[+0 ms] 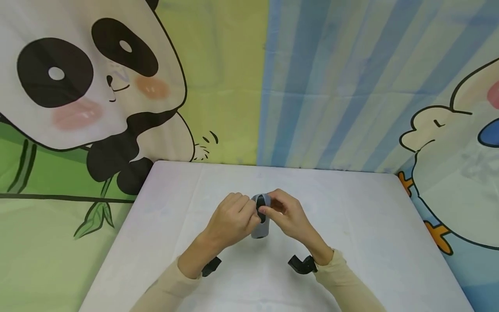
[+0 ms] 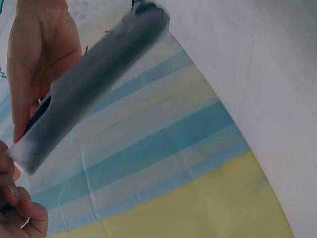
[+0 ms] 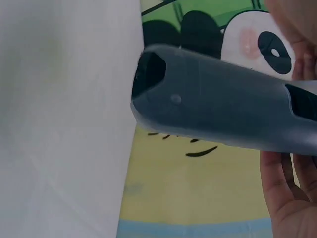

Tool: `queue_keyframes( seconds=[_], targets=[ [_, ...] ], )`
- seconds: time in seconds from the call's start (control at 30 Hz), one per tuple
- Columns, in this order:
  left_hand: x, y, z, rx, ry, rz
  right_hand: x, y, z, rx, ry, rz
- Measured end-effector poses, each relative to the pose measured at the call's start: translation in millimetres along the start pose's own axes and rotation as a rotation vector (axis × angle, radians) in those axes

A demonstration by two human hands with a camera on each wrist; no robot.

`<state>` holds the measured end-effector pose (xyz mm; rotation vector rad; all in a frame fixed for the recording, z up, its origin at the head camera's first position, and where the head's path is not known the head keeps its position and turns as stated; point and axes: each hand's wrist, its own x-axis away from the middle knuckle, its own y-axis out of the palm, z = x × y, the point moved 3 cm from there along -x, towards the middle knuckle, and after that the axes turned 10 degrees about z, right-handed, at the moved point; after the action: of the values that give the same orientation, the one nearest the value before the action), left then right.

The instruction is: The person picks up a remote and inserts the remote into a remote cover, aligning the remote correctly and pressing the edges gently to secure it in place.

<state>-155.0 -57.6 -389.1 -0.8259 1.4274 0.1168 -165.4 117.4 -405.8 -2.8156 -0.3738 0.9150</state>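
A long grey sleeve-like case (image 1: 260,232) with a black inset (image 1: 260,208) is held upright between the hands above the white table; its exact kind cannot be told. My right hand (image 1: 288,214) grips it from the right, thumb on the front, fingers partly hidden behind. My left hand (image 1: 231,221) is curled at the upper left edge. In the left wrist view, left fingertips (image 2: 7,166) pinch a corner of the case (image 2: 94,84). The right wrist view shows a dark opening (image 3: 149,74) at the lower end of the case (image 3: 213,99).
The white-covered table (image 1: 195,190) reaches back to a printed cloth (image 1: 222,86) with a panda and stripes. A cartoon figure (image 1: 460,190) is printed on the right side. Black wrist mounts (image 1: 302,264) sit on both forearms.
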Motion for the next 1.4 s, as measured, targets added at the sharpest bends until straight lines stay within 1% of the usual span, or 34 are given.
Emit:
queue_keyframes(
  seconds=[0.07,0.13,0.2,0.23,0.33,0.4,0.43,0.47,0.53,0.6,0.7,0.8,0.83,0.9,0.97,1.07,1.17,1.3,1.4],
  targets=[
    [-0.1,4.9,0.5,-0.012,-0.038,-0.015,1.1,-1.2,8.8,-0.006,0.026,0.032],
    [1.2,8.8,-0.9,-0.011,-0.096,-0.044,1.8,-3.2,16.8,-0.019,0.062,0.055],
    [5.0,11.6,-3.6,0.023,-0.177,-0.089,2.4,-5.5,21.0,-0.048,0.096,0.074],
    [7.9,12.6,-5.4,0.056,-0.233,-0.107,2.6,-6.5,22.4,-0.069,0.114,0.082],
    [20.3,16.6,-11.1,0.198,-0.454,-0.178,4.0,-8.8,25.3,-0.151,0.161,0.119],
    [29.7,22.1,-13.4,0.347,-0.611,-0.254,4.8,-9.3,27.0,-0.199,0.200,0.160],
    [34.3,25.0,-13.6,0.432,-0.679,-0.298,5.2,-8.7,28.0,-0.211,0.214,0.182],
    [38.8,28.1,-13.6,0.511,-0.738,-0.342,5.6,-7.8,28.9,-0.215,0.226,0.204],
    [46.8,33.7,-13.4,0.660,-0.831,-0.431,6.6,-5.7,30.4,-0.207,0.239,0.230],
    [54.1,36.5,-13.7,0.780,-0.902,-0.477,7.0,-5.2,27.0,-0.143,0.214,0.219],
    [63.5,36.4,-16.9,0.871,-0.934,-0.511,8.4,-12.2,26.1,-0.044,0.177,0.153],
    [68.8,32.1,-20.6,0.932,-0.926,-0.565,8.2,-25.4,23.3,0.034,0.153,0.050],
    [69.8,30.2,-21.9,0.946,-0.906,-0.592,8.8,-29.7,25.8,0.038,0.155,0.005],
    [70.6,26.8,-24.1,0.972,-0.874,-0.648,8.7,-35.7,22.6,0.021,0.153,-0.096],
    [70.6,23.5,-25.1,0.998,-0.846,-0.698,8.8,-38.4,18.8,0.006,0.142,-0.218],
    [70.6,21.6,-25.7,1.034,-0.810,-0.750,11.6,-38.0,15.6,-0.029,0.165,-0.397],
    [71.0,20.7,-26.2,1.047,-0.785,-0.785,15.7,-35.2,16.4,-0.025,0.191,-0.528],
    [73.2,19.1,-27.2,1.037,-0.761,-0.833,21.9,-32.4,20.8,-0.051,0.215,-0.635],
    [75.3,17.7,-28.0,1.018,-0.758,-0.867,26.0,-31.6,23.5,-0.078,0.221,-0.658]
  ],
)
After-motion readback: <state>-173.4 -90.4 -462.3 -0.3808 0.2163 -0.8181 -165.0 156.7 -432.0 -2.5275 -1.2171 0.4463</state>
